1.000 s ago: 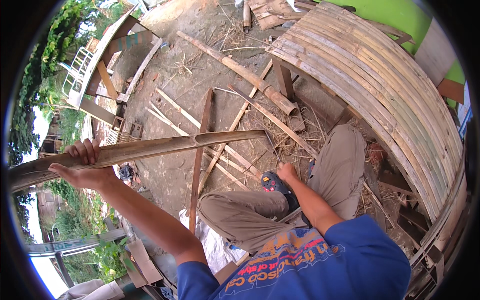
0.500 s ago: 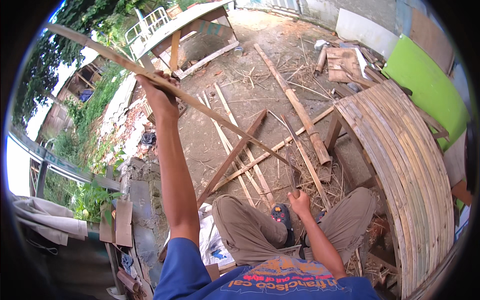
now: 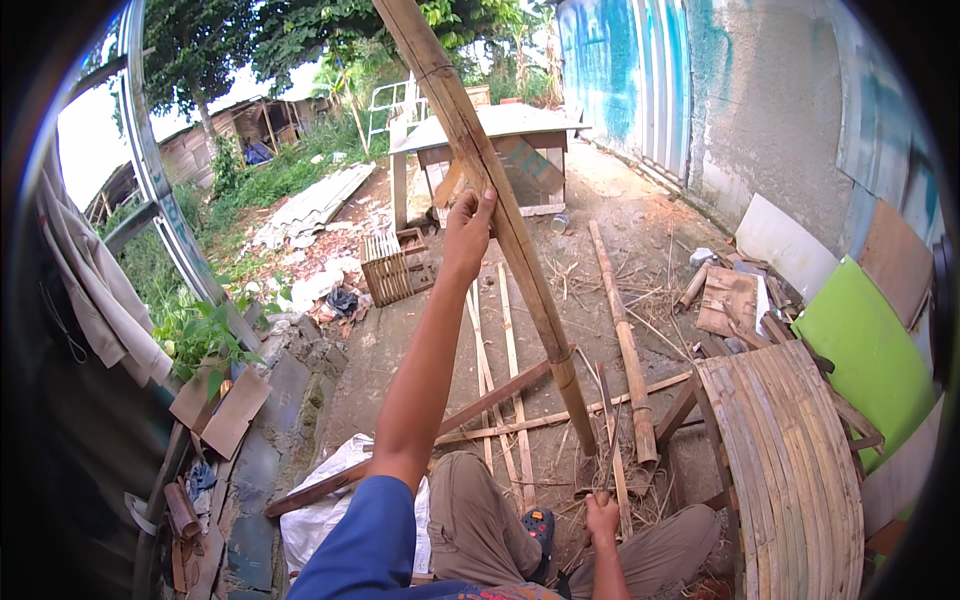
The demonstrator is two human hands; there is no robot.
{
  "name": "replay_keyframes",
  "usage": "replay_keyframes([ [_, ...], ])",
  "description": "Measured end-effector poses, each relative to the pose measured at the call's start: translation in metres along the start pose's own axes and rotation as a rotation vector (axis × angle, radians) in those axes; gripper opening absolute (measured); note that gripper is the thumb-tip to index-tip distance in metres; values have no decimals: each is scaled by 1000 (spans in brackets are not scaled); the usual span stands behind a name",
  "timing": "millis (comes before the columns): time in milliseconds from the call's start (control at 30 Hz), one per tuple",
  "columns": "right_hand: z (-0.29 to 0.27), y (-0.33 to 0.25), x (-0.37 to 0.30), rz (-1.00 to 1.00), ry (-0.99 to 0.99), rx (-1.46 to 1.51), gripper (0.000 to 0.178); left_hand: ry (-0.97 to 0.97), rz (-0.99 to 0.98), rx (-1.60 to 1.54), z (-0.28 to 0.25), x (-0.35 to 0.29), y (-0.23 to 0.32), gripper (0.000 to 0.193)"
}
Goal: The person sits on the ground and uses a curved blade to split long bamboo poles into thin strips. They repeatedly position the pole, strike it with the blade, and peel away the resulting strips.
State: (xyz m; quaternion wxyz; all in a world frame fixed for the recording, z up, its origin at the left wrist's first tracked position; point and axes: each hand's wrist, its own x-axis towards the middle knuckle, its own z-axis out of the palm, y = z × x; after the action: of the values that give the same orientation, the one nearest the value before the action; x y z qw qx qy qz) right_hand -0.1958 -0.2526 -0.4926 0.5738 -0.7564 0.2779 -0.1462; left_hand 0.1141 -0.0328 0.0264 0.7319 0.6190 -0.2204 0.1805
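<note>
A long split bamboo pole (image 3: 525, 260) rises from the ground between my knees and leans up past the top of the view. My left hand (image 3: 468, 228) grips it partway up, arm stretched out, thumb lying along its face. Low by my knee, my right hand (image 3: 602, 514) is closed around the handle of a machete. Its dark blade (image 3: 588, 476) sits close to the pole's lower end; whether the two touch I cannot tell. Behind them, thin bamboo strips (image 3: 512, 375) and a thicker bamboo length (image 3: 622, 345) lie on the ground.
At my right stands a bamboo-slat bench (image 3: 785, 450), with a green panel (image 3: 860, 350) and scrap boards beyond it. A slatted crate (image 3: 385, 270) and a low wooden box structure (image 3: 545, 160) stand ahead. A broken block wall (image 3: 285, 400) runs along my left.
The bamboo pole has swung from a slant toward the upper left to a steeper lean, and my left hand has moved right with it. My view has tilted up.
</note>
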Motion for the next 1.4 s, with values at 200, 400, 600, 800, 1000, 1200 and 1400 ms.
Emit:
replay_keyframes([
  [200,13,-19,-11,203,-15,-41,32,32,209,-32,-9,7,5,30],
  [400,4,-143,-13,169,-85,350,34,-46,-52,-266,1,-5,-34,46],
  [600,-42,-242,25,-2,-205,380,38,-305,-163,-372,5,43,-3,81],
  [800,-34,-331,120,-74,-203,597,35,-213,-233,-345,91,83,-42,95],
  [1000,-61,-433,231,-307,-285,404,38,-324,-291,-291,137,106,-78,99],
  [1200,-84,-578,271,-354,-297,402,44,-323,-365,-352,142,131,-104,93],
  [1400,-123,-768,303,-555,-54,362,53,-418,-393,-262,178,109,-89,92],
])
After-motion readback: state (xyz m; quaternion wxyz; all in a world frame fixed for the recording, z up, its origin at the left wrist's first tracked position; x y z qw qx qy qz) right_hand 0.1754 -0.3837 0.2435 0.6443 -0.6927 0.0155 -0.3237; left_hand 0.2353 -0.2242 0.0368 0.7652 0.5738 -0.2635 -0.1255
